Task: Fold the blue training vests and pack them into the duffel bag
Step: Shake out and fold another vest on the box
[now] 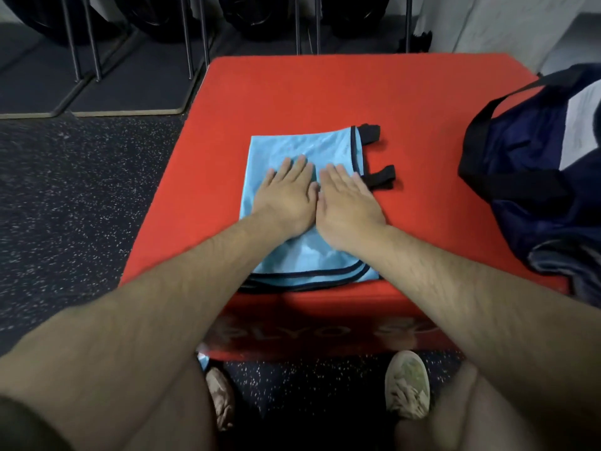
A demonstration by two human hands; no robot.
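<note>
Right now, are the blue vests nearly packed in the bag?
Not yet. A blue vest lies folded on the red box; the left hand and right hand press it flat. It is not yet in the duffel bag, whose inside is hidden.

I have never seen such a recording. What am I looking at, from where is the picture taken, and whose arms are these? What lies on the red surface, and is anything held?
There is no machine: a person works with two bare hands. The one picture comes from a camera worn on the person's head, looking forward and down, so the arms enter from below. On the red padded box lies a folded light blue vest with two black straps at its right side. The left hand and the right hand lie flat on it, side by side, pressing; neither grips anything. A dark blue duffel bag sits at the box's right edge.
</note>
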